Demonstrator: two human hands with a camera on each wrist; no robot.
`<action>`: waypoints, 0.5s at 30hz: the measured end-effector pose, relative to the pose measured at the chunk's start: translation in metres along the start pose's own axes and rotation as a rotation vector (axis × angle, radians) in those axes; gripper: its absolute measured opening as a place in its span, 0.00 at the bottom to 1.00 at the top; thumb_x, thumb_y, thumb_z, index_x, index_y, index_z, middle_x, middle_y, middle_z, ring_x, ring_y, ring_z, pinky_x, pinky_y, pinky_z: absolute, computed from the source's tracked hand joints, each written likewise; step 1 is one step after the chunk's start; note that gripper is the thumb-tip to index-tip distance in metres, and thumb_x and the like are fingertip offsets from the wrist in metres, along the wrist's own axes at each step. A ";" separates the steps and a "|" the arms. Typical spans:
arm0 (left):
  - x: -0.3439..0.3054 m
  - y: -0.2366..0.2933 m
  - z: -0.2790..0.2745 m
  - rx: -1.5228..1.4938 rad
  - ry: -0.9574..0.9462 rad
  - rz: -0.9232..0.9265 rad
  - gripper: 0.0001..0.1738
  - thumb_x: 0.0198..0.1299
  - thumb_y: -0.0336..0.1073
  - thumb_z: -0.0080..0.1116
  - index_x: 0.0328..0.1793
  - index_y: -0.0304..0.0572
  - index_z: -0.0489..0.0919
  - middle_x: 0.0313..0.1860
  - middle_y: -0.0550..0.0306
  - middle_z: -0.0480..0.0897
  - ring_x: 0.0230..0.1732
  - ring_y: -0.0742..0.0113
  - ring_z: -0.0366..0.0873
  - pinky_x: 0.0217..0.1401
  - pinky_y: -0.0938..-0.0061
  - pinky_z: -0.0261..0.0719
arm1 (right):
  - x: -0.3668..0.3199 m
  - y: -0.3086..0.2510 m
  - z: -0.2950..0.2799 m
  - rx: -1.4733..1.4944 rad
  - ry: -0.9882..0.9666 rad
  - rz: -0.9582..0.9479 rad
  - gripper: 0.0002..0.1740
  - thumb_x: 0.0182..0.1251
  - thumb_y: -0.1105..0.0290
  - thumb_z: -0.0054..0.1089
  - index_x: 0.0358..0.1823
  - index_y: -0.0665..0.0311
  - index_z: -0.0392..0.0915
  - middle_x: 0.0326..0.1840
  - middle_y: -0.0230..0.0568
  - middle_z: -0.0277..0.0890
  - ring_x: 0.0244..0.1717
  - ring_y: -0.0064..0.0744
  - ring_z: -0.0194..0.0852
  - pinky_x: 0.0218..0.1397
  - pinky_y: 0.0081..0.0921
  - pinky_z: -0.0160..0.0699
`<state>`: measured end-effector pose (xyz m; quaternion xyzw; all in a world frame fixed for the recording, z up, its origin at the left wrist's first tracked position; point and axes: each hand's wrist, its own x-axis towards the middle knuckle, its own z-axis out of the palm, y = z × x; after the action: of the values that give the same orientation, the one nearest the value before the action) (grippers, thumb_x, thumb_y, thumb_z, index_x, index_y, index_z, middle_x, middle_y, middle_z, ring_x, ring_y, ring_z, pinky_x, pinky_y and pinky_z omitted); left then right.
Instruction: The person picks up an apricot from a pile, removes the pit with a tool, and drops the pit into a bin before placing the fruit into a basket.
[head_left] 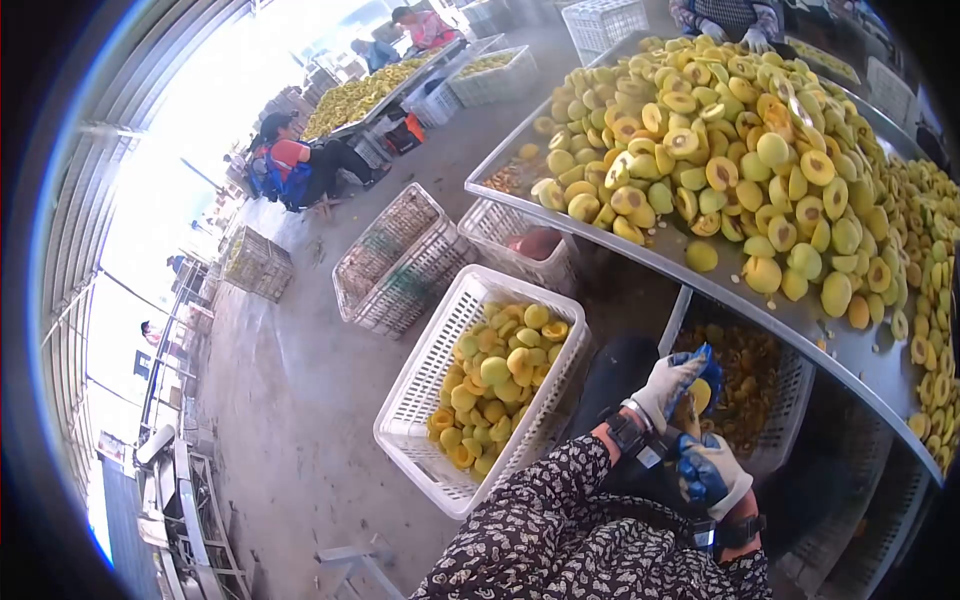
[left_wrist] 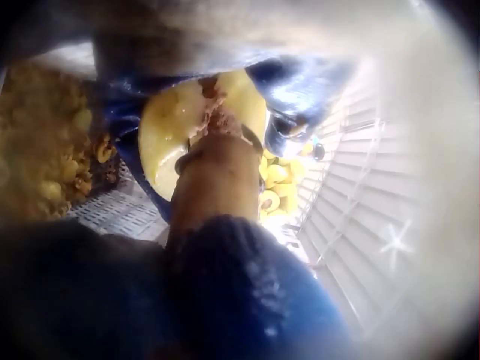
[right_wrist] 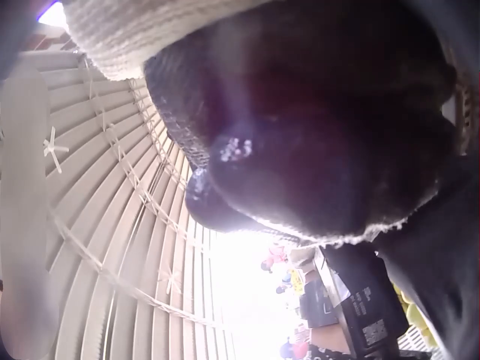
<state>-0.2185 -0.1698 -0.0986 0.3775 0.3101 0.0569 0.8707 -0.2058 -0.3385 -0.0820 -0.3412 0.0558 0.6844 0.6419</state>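
Observation:
My left hand [head_left: 668, 388], in a white glove with blue coating, holds a yellow peach half [left_wrist: 165, 124] in its fingers. Below it, my right hand [head_left: 712, 472], gloved alike, grips a wooden-handled pitting tool [left_wrist: 214, 180]. In the left wrist view the tool's metal-banded end meets the middle of the fruit, where torn brownish flesh shows. The dark glove [right_wrist: 315, 127] fills much of the right wrist view and hides the tool there. Both hands are over a crate [head_left: 795, 405] of brown and orange fruit scraps.
A metal table [head_left: 640, 247] heaped with halved peaches [head_left: 740, 150] stands ahead and to the right. At left is a white crate [head_left: 405, 408] of yellow halves, with other crates [head_left: 385, 300] behind it. Several people work farther off around another heaped table [head_left: 365, 95].

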 end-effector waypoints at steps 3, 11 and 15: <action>-0.012 0.014 0.012 0.444 0.037 -0.098 0.18 0.59 0.48 0.62 0.32 0.39 0.80 0.26 0.61 0.80 0.24 0.71 0.76 0.28 0.73 0.76 | 0.021 0.016 -0.033 -0.308 0.168 0.035 0.05 0.67 0.71 0.49 0.32 0.60 0.73 0.22 0.24 0.67 0.24 0.16 0.68 0.23 0.18 0.65; 0.013 -0.005 0.027 0.338 -0.123 -0.180 0.16 0.60 0.47 0.61 0.38 0.40 0.82 0.33 0.64 0.81 0.31 0.76 0.75 0.33 0.78 0.74 | -0.003 0.012 -0.029 0.158 -0.201 -0.062 0.12 0.72 0.63 0.40 0.38 0.62 0.71 0.20 0.26 0.64 0.15 0.17 0.63 0.14 0.20 0.62; 0.018 -0.008 0.024 -0.091 -0.045 -0.005 0.18 0.58 0.51 0.62 0.41 0.45 0.78 0.31 0.61 0.80 0.32 0.67 0.78 0.35 0.70 0.78 | -0.005 0.013 -0.027 0.513 -0.303 -0.102 0.20 0.74 0.58 0.35 0.42 0.69 0.69 0.16 0.24 0.62 0.07 0.18 0.57 0.08 0.20 0.60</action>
<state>-0.1910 -0.1845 -0.1006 0.3380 0.2887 0.0602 0.8938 -0.2077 -0.3593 -0.1046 -0.0644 0.1130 0.6579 0.7418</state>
